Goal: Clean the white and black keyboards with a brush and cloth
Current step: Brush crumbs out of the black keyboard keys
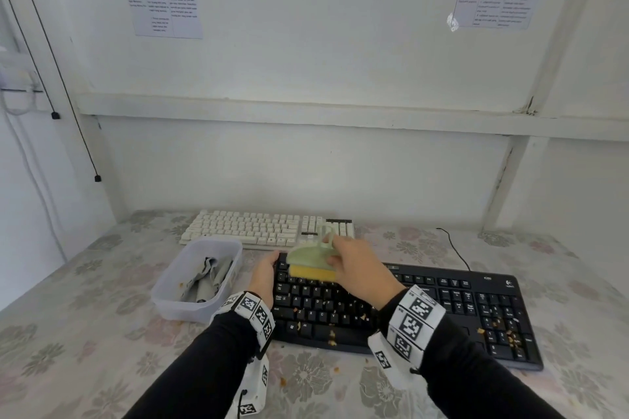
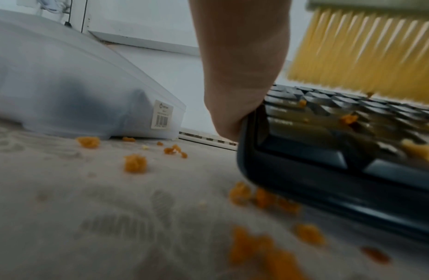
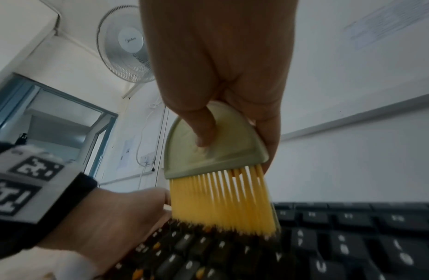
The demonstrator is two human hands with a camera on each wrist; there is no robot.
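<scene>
The black keyboard lies near me on the flowered cloth, with orange crumbs on its keys. My right hand grips a brush with a pale green handle. Its yellow bristles touch the keyboard's upper left keys. My left hand holds the black keyboard's left edge, thumb against the corner. The white keyboard sits behind, by the wall. A grey cloth lies in a clear plastic tub to the left.
Orange crumbs are scattered on the tablecloth between the tub and the black keyboard, and along its front edge. A black cable runs from the keyboard toward the wall. The wall stands close behind the white keyboard.
</scene>
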